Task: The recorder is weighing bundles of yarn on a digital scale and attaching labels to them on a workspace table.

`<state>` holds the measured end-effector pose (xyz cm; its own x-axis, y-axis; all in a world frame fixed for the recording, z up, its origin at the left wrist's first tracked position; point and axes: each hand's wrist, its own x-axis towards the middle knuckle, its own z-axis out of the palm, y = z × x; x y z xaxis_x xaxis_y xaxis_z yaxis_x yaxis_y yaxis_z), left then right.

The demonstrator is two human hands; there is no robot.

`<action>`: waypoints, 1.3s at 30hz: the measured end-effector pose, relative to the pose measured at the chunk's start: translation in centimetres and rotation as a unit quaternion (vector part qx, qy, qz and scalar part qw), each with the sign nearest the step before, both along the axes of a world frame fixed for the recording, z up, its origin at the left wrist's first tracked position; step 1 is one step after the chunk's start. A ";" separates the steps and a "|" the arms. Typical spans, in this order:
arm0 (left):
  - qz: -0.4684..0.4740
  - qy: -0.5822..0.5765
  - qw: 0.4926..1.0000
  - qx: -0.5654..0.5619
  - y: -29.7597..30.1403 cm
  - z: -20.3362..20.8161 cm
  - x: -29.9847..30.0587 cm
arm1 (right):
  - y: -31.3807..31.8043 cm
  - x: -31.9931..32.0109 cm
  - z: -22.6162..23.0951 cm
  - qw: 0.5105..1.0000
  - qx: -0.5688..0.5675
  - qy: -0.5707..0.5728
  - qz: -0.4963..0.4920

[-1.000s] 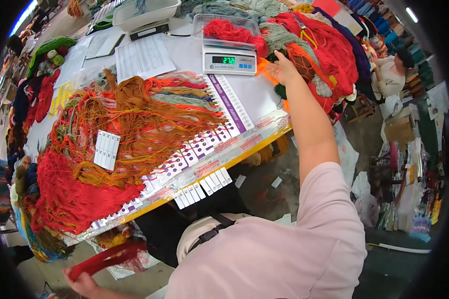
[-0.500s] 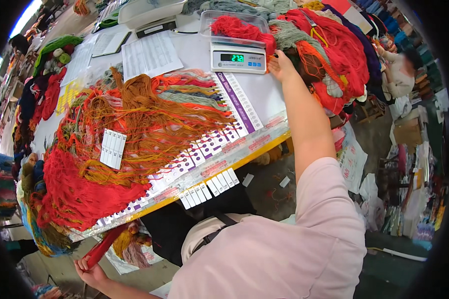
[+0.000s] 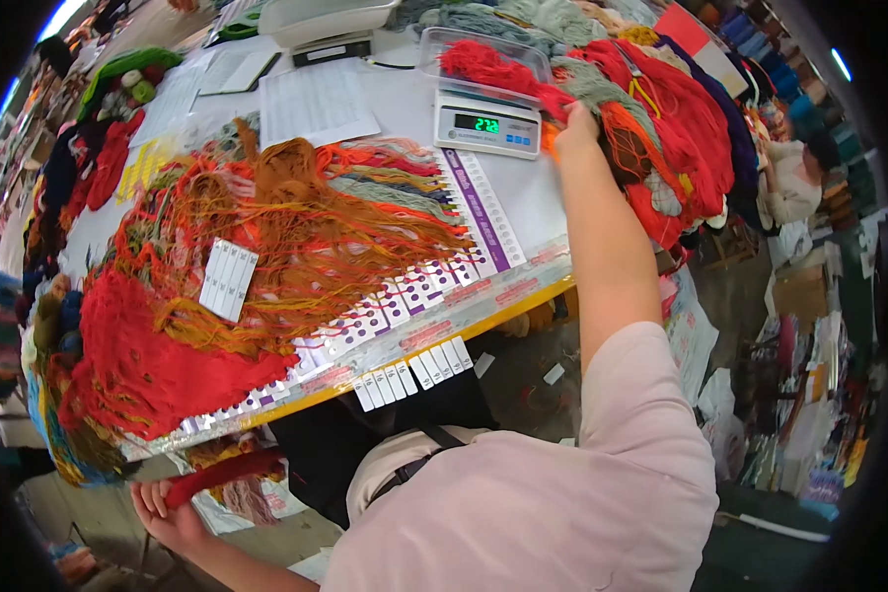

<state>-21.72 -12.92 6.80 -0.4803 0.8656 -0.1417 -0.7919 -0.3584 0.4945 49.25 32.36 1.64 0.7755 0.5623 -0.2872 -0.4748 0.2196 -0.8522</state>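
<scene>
Low at the left, below the table edge, my left hand (image 3: 168, 511) is closed around one end of a dark red hank of yarn (image 3: 229, 474), which stretches out to the right of it. My right hand (image 3: 578, 130) reaches to the far side and is closed on the tail of a bright red yarn bundle (image 3: 488, 67). Most of that bundle lies in a clear plastic tray (image 3: 432, 61) on a white digital scale (image 3: 487, 124) with a lit green display. The fingertips of my right hand are partly hidden behind the hand.
Brown, orange and red threads (image 3: 296, 227) hang from a punched card strip (image 3: 395, 306) along the table edge. White labels (image 3: 229, 280) lie on them, others (image 3: 412, 373) on the edge. Heaped yarn (image 3: 671, 128) stands at right, near another person (image 3: 794, 178). Paper sheets (image 3: 318, 104) lie behind.
The dark red hank has swung up from a slant to nearly level, and my left hand has risen slightly. My right hand has drawn the bright red tail a little outward.
</scene>
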 end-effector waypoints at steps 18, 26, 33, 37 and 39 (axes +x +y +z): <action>-0.207 0.187 0.960 0.009 9.4 3.2 15.1 | -27.4 -40.7 13.2 0.496 0.053 -0.275 0.822; -0.172 0.244 0.954 0.018 9.2 4.5 14.9 | -28.1 -40.5 12.6 0.516 0.042 -0.265 0.813; -0.186 0.255 0.948 0.030 9.0 4.7 14.6 | -28.6 -40.4 12.4 0.542 0.045 -0.277 0.792; -0.175 0.231 0.957 0.022 9.1 3.8 14.6 | -28.3 -40.0 12.4 0.563 0.052 -0.218 0.796; -0.185 0.243 0.952 0.024 9.1 3.6 14.3 | -28.1 -39.8 11.9 0.587 0.063 -0.209 0.780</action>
